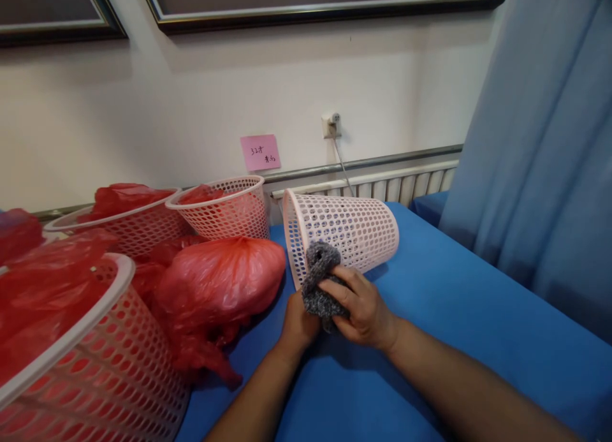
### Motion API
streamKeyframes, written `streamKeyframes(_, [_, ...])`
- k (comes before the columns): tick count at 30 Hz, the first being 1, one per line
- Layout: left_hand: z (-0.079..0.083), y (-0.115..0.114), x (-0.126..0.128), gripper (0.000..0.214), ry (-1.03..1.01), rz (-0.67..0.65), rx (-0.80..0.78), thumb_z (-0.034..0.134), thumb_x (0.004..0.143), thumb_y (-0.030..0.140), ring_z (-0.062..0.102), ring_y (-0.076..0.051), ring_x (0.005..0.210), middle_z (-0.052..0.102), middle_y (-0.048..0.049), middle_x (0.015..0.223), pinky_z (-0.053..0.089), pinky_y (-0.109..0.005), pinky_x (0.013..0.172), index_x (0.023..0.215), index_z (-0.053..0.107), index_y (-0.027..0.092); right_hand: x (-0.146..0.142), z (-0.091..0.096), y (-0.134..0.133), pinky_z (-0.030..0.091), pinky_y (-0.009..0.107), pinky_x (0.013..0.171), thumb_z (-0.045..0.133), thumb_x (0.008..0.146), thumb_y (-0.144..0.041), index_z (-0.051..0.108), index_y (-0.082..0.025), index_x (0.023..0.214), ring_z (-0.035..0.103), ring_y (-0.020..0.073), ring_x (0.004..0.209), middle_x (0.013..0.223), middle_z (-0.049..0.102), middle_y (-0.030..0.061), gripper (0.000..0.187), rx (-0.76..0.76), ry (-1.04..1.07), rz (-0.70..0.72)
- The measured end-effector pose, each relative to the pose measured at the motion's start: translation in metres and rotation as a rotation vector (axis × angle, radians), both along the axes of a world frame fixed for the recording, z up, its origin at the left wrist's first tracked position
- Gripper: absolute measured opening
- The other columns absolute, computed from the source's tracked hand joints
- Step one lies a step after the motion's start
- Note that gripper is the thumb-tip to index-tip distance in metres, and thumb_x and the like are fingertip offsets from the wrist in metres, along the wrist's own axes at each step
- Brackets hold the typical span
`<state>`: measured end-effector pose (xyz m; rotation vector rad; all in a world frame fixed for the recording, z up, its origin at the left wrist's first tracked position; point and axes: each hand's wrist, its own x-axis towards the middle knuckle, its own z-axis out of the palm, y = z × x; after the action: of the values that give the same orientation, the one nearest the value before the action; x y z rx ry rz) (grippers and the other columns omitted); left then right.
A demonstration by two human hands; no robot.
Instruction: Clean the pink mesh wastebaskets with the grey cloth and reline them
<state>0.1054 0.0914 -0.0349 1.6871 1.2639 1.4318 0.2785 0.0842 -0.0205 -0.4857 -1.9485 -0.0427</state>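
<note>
Nearest, at eight o'clock: a red-lined basket (102,365). Toward four o'clock lies a tipped basket (351,230); by its rim the right hand (363,308) clutches grey cloth (321,289), the left hand's (297,322) hold hidden. Wiping, I'd judge; continuing calls for steadiness.

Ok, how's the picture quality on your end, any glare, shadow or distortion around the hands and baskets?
Head view: shiny highlights on the red bag; head view: a soft shadow on the blue surface below the right hand; head view: the near basket looks stretched at the left edge, and the curtain darkens toward its bottom.
</note>
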Motion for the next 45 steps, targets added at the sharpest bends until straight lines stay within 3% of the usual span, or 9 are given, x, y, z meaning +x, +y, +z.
streamKeyframes(6, [0.009,-0.002,0.005,0.039,-0.09,-0.074,-0.08,0.071,0.083,0.042,0.073,-0.028,0.097,0.079,-0.0087,0.103,0.057,-0.038,0.089,0.109,0.077,0.014,0.033,-0.007,0.042,0.048,0.048,0.11,0.056,0.078,-0.014,0.056,-0.024,0.136,0.056,0.0271,0.126,0.134,0.057,0.0111,0.059,-0.126,0.273,-0.303])
streamKeyframes(9, [0.002,0.0,0.005,0.039,-0.055,-0.074,-0.105,0.07,0.085,0.041,0.071,-0.029,0.106,0.078,-0.0106,0.113,0.054,-0.043,0.099,0.112,0.076,0.014,0.067,-0.018,0.079,0.043,0.052,0.113,0.057,0.077,-0.023,0.06,-0.018,0.133,0.058,0.0292,0.123,0.128,0.061,0.013,0.056,-0.415,0.614,-0.606])
streamKeyframes(12, [-0.008,0.003,0.005,0.035,0.048,-0.107,-0.091,0.065,0.088,0.036,0.071,-0.028,0.107,0.077,-0.0098,0.115,0.054,-0.042,0.099,0.114,0.075,0.015,0.087,-0.027,0.103,0.041,0.056,0.113,0.062,0.079,-0.038,0.055,-0.014,0.14,0.057,0.033,0.124,0.132,0.06,0.0172,0.065,-0.674,0.745,-0.708])
streamKeyframes(16, [-0.018,0.005,0.005,0.029,0.183,-0.114,-0.042,0.06,0.09,0.031,0.07,-0.025,0.104,0.077,-0.0086,0.11,0.054,-0.04,0.098,0.112,0.074,0.017,0.068,-0.025,0.092,0.039,0.055,0.116,0.065,0.085,-0.045,0.046,-0.019,0.149,0.047,0.0328,0.136,0.145,0.05,0.0171,0.072,-0.495,0.576,-0.641])
streamKeyframes(21, [-0.021,0.006,0.003,0.022,0.249,-0.104,0.016,0.056,0.09,0.024,0.069,-0.024,0.097,0.076,-0.0072,0.1,0.055,-0.036,0.091,0.102,0.073,0.017,0.02,-0.006,0.031,0.045,0.052,0.114,0.057,0.087,-0.016,0.048,-0.029,0.148,0.047,0.0287,0.138,0.149,0.045,0.012,0.063,-0.109,0.157,-0.302])
streamKeyframes(25, [-0.021,0.005,-0.001,0.02,0.272,-0.121,0.02,0.054,0.088,0.02,0.069,-0.024,0.092,0.076,-0.007,0.097,0.055,-0.033,0.084,0.093,0.073,0.017,0.009,-0.001,0.011,0.053,0.046,0.107,0.057,0.082,-0.01,0.059,-0.031,0.138,0.054,0.0267,0.13,0.145,0.047,0.0093,0.06,-0.007,0.056,-0.122])
streamKeyframes(34, [-0.023,0.007,-0.001,0.03,0.453,-0.109,-0.05,0.051,0.085,0.013,0.07,-0.024,0.096,0.075,-0.0064,0.101,0.054,-0.039,0.092,0.106,0.071,0.02,0.082,-0.023,0.096,0.04,0.059,0.115,0.058,0.079,-0.022,0.068,-0.017,0.126,0.057,0.0326,0.125,0.13,0.056,0.0158,0.048,-0.531,0.599,-0.738])
streamKeyframes(40, [-0.006,0.0,0.003,0.038,0.488,-0.141,-0.066,0.06,0.078,0.011,0.068,-0.029,0.11,0.074,-0.0102,0.116,0.051,-0.045,0.102,0.114,0.071,0.019,0.042,0.0,0.037,0.047,0.049,0.112,0.057,0.08,-0.011,0.063,-0.024,0.134,0.051,0.0292,0.133,0.145,0.048,0.0119,0.056,-0.046,0.148,-0.33])
streamKeyframes(45, [0.015,-0.011,0.003,0.042,0.059,-0.131,0.005,0.069,0.082,0.027,0.069,-0.027,0.106,0.074,-0.0095,0.117,0.055,-0.037,0.095,0.122,0.067,0.016,0.015,0.01,0.005,0.057,0.043,0.098,0.057,0.081,-0.011,0.063,-0.025,0.131,0.059,0.0259,0.118,0.136,0.055,0.0107,0.053,0.054,-0.019,-0.072])
